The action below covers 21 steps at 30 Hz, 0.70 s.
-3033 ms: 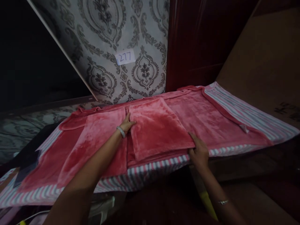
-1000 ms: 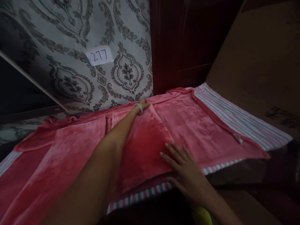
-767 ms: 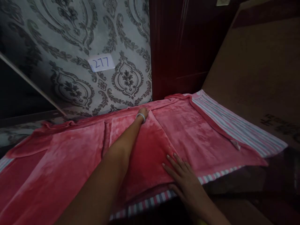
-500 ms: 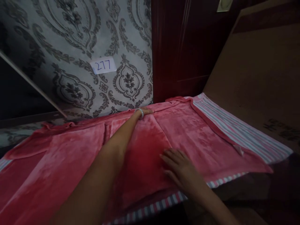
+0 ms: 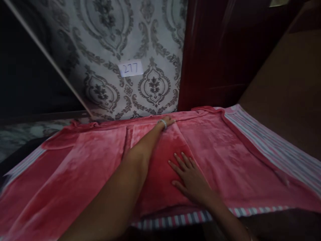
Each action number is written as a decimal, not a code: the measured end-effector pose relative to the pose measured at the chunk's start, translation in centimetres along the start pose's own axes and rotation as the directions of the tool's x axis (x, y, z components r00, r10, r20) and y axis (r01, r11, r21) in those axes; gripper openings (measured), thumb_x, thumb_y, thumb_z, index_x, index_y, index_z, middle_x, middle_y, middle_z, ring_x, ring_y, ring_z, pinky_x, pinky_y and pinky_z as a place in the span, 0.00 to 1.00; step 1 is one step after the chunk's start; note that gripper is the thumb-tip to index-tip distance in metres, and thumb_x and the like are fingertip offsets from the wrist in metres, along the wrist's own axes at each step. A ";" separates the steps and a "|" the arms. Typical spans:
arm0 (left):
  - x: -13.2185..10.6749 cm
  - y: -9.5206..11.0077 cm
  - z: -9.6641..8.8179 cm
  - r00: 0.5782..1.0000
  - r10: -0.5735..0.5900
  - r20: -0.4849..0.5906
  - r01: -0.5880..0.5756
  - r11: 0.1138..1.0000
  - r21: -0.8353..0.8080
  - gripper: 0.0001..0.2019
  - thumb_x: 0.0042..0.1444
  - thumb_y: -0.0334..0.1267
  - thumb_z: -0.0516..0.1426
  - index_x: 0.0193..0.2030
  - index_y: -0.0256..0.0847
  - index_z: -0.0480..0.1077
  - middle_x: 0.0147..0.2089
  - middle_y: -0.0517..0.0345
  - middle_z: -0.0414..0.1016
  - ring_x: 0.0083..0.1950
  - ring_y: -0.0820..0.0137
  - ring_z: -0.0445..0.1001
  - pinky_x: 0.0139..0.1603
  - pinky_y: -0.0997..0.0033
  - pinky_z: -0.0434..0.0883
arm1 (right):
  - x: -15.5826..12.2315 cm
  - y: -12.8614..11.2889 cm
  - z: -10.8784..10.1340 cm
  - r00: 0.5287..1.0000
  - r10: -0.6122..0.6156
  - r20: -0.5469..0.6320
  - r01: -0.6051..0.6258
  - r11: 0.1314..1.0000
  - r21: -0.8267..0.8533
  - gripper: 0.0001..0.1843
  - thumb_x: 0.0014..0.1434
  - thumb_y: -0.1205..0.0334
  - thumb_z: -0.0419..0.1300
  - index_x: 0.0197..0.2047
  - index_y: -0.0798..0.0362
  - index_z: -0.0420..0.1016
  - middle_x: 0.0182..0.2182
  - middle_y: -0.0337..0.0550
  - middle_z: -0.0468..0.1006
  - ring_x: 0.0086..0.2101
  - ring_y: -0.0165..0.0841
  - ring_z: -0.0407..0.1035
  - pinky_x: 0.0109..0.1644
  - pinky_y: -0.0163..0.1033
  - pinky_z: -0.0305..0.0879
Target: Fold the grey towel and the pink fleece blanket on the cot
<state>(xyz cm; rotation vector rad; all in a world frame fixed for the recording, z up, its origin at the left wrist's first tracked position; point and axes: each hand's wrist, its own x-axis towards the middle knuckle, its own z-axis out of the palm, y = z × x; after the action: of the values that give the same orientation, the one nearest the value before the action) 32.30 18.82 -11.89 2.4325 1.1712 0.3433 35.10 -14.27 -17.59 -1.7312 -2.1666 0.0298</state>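
Note:
A plush pink-red cloth [image 5: 100, 160] with several folded panels lies spread over a striped sheet [image 5: 271, 140]. My left hand [image 5: 167, 121], with a light bracelet at the wrist, reaches to the far end of the middle panel. Its fingers look stretched out on the fabric, partly hidden by the hand itself. On the lower right part of that panel rests my right hand [image 5: 192, 180], palm down with fingers spread. Neither hand has anything lifted. Around the middle panel, the fabric looks darker red where the pile lies differently.
Behind the cloth rises a patterned wall [image 5: 107, 50] bearing a paper label [image 5: 130, 68] marked 277. A dark red door or panel [image 5: 213, 57] stands right of it. A large cardboard piece [image 5: 288, 77] leans at the right, and a dark surface [image 5: 32, 73] fills the upper left.
The view has turned left, so the scene appears shifted right. Over the cloth, my right hand has moved left onto the middle panel, fingers now more spread. My left hand stays at the far edge.

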 end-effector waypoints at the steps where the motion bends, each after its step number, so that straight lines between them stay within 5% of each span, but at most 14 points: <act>1: -0.2 -0.2 -0.8 1.000 -0.006 0.002 0.006 1.000 0.009 0.15 0.64 0.41 0.57 0.50 0.33 0.76 0.48 0.46 0.81 0.49 0.62 0.77 0.51 0.68 0.72 | -0.1 0.1 0.1 1.000 -0.005 -0.012 0.005 1.000 -0.004 0.37 0.66 0.45 0.59 0.75 0.40 0.57 0.75 0.47 0.49 0.73 0.53 0.38 0.71 0.67 0.46; 6: -4.4 -4.4 -6.0 0.996 -0.081 0.023 0.078 0.990 0.115 0.16 0.62 0.37 0.57 0.54 0.34 0.76 0.49 0.46 0.81 0.47 0.64 0.77 0.52 0.70 0.71 | 1.4 1.4 -1.0 0.998 -0.054 0.037 0.051 0.997 0.062 0.32 0.69 0.44 0.54 0.72 0.43 0.63 0.71 0.49 0.60 0.70 0.52 0.51 0.69 0.65 0.53; 10: -8.9 -8.4 -9.3 0.985 -0.164 0.056 0.146 0.961 0.235 0.13 0.61 0.34 0.55 0.46 0.34 0.80 0.46 0.47 0.83 0.49 0.63 0.78 0.55 0.70 0.70 | 6.6 2.7 -3.4 1.000 -0.009 0.024 0.008 0.998 0.067 0.30 0.72 0.50 0.46 0.70 0.55 0.67 0.64 0.56 0.70 0.63 0.47 0.64 0.68 0.54 0.59; 16: -11.4 -9.5 -9.6 0.976 -0.218 0.007 0.202 0.918 0.342 0.16 0.66 0.39 0.53 0.46 0.34 0.80 0.52 0.42 0.81 0.55 0.59 0.77 0.59 0.68 0.69 | 17.6 3.3 -3.6 0.975 0.195 0.106 -0.185 0.978 -0.096 0.31 0.73 0.48 0.45 0.74 0.51 0.59 0.70 0.54 0.61 0.68 0.49 0.54 0.69 0.57 0.56; 21: -11.3 -9.9 -8.6 0.971 -0.225 -0.079 0.238 0.902 0.359 0.21 0.69 0.45 0.49 0.55 0.33 0.77 0.58 0.37 0.77 0.62 0.54 0.74 0.64 0.61 0.67 | 21.9 4.4 -0.7 0.927 0.361 0.103 -0.351 0.930 -0.104 0.33 0.73 0.46 0.41 0.74 0.51 0.57 0.72 0.55 0.55 0.71 0.49 0.48 0.70 0.60 0.50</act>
<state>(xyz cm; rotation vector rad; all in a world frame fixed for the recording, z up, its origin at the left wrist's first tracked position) 15.23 17.69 -9.35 2.5588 1.6496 0.0999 35.48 7.37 -12.10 -2.2046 -1.9241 0.1426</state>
